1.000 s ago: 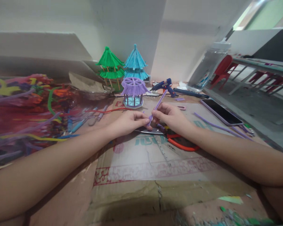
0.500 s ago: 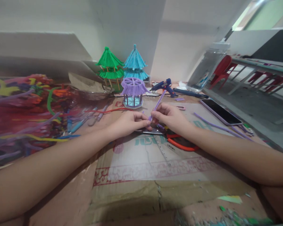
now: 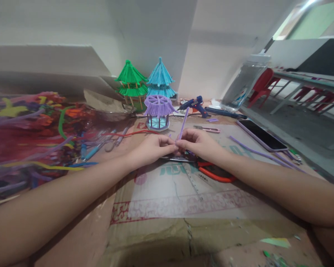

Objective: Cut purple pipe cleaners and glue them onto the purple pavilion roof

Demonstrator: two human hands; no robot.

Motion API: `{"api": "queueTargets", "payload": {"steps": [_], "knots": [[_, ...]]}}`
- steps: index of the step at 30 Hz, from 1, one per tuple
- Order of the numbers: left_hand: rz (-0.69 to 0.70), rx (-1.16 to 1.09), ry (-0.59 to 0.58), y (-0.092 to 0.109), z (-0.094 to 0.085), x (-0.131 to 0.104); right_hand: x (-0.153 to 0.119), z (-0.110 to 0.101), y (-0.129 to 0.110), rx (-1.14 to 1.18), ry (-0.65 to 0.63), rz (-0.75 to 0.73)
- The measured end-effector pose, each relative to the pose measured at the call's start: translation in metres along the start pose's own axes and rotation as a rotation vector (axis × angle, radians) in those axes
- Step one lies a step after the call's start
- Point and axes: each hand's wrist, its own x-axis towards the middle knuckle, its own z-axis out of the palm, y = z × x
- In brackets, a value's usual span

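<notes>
A purple fuzzy stem [image 3: 184,122] stands up from the fingertips of my right hand [image 3: 196,142], which is pinched round it. My left hand [image 3: 159,148] is closed too, its thumb and fingers meeting my right fingertips at the stem's lower end; what lies between them is too small to tell. Under both hands is a shiny metal tray [image 3: 175,159], mostly covered. Red-handled scissors or pliers [image 3: 215,175] lie by my right wrist. Beyond my hands stands a small purple pavilion [image 3: 158,109], with a green one [image 3: 130,78] and a blue one [image 3: 160,76] behind.
A blue glue gun [image 3: 193,104], pink-handled snips [image 3: 207,129] and a phone [image 3: 261,135] lie toward the back and right. A large clear bottle [image 3: 243,83] stands at the back right. Colourful stems [image 3: 30,122] heap up on the left, beside a bowl [image 3: 108,111].
My hands have come closer together, fingertips now touching. The purple stem stands more upright. The whole view has shifted slightly, and the pink-handled snips show more fully.
</notes>
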Motion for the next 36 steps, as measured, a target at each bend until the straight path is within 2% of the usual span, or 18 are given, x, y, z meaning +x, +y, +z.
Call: {"api": "queueTargets", "payload": {"steps": [5, 9, 13, 17, 22, 27, 36], "knots": [[0.064, 0.050, -0.010, -0.005, -0.001, 0.001, -0.002, 0.000, 0.001, -0.097, 0.024, -0.005], [0.123, 0.082, -0.052, -0.006, -0.006, 0.003, -0.002, 0.000, 0.002, -0.037, 0.004, -0.003], [0.119, 0.098, -0.044, -0.001, -0.008, 0.001, -0.002, 0.000, 0.002, 0.001, -0.020, 0.000], [0.074, 0.122, -0.050, 0.003, -0.007, -0.001, -0.002, 0.000, 0.002, -0.045, 0.008, -0.004], [0.105, 0.090, -0.084, -0.006, -0.004, 0.000, -0.001, -0.001, 0.003, -0.005, 0.007, -0.002], [0.157, 0.162, -0.025, -0.013, -0.002, 0.002, -0.001, -0.002, 0.005, -0.079, 0.015, -0.027], [0.229, 0.219, 0.023, -0.012, 0.000, 0.000, -0.002, -0.002, 0.003, -0.012, -0.023, -0.022]]}}
